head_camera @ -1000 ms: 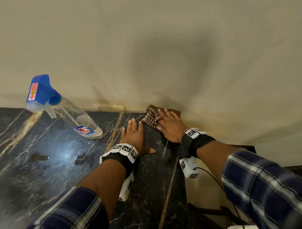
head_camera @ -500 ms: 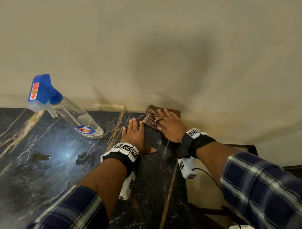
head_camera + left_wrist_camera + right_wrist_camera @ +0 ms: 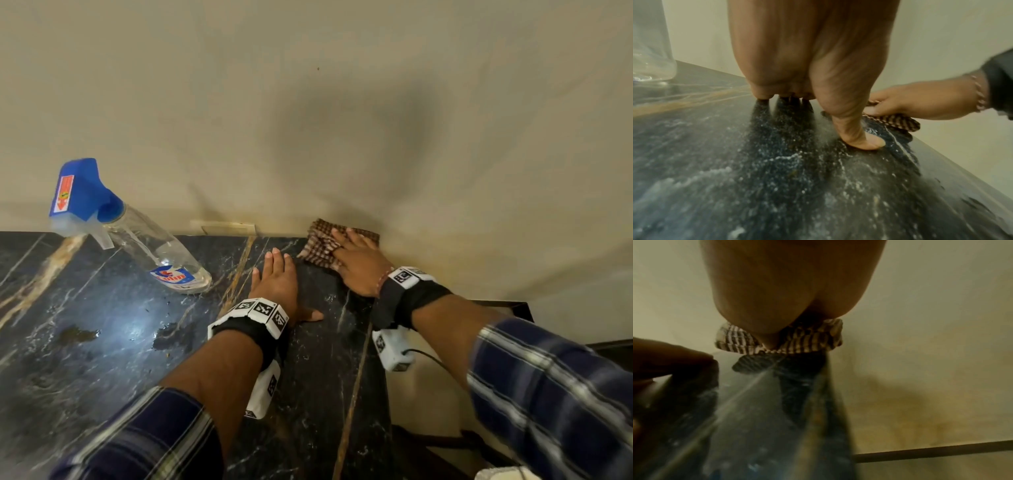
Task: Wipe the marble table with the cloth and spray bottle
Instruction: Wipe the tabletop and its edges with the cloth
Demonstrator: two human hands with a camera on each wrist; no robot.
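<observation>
A brown checked cloth (image 3: pixel 320 245) lies at the far right corner of the black marble table (image 3: pixel 102 342), against the wall. My right hand (image 3: pixel 356 262) lies flat on the cloth (image 3: pixel 807 339) with straight fingers, pressing it down. My left hand (image 3: pixel 275 277) rests palm down on the marble just left of the cloth, fingers straight and thumb (image 3: pixel 863 142) spread. A clear spray bottle (image 3: pixel 147 246) with a blue trigger head stands at the far left by the wall. Its base (image 3: pixel 651 48) shows in the left wrist view.
A beige wall (image 3: pixel 342 120) runs along the table's far edge and right side. The table's right edge (image 3: pixel 380 377) drops off beside my right wrist. Wet patches (image 3: pixel 77 334) and a bright light reflection mark the marble left of my left arm.
My right hand and the cloth have shifted slightly toward the far right corner. The left hand and the spray bottle have stayed put.
</observation>
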